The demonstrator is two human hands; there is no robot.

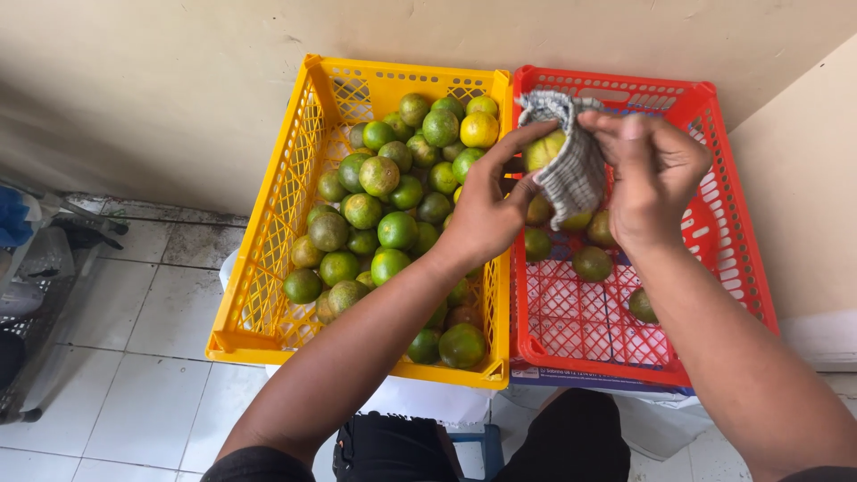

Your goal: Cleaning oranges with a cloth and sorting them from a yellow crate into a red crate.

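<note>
In the head view, just right of the frame's centre, the left hand [486, 214] holds a yellow-green citrus fruit [543, 150] above the seam between two plastic crates, its grip closed around the fruit with the fingers curled over the top and the thumb beneath. The right hand [652, 178] presses a grey checked cloth [571, 165] against the fruit's right side, its grip pinched shut on the fabric, which drapes over and hides much of the fruit. To the left sits the yellow crate [268, 268], heaped with green and yellowing citrus fruits [384, 205]. To the right sits the red crate [732, 232], with only a few fruits [592, 263] lying on its lattice floor, most of them at its left side under the hands and one apart near the lower right. Both crates rest against a pale wall [178, 80] in the upper frame, and a white tiled floor [116, 375] fills the lower left. By the look of it, the step in hand is wiping a single fruit clean; the next move would call for turning the fruit within the cloth so the hidden side gets rubbed, while keeping a firm hold over the crates
</note>
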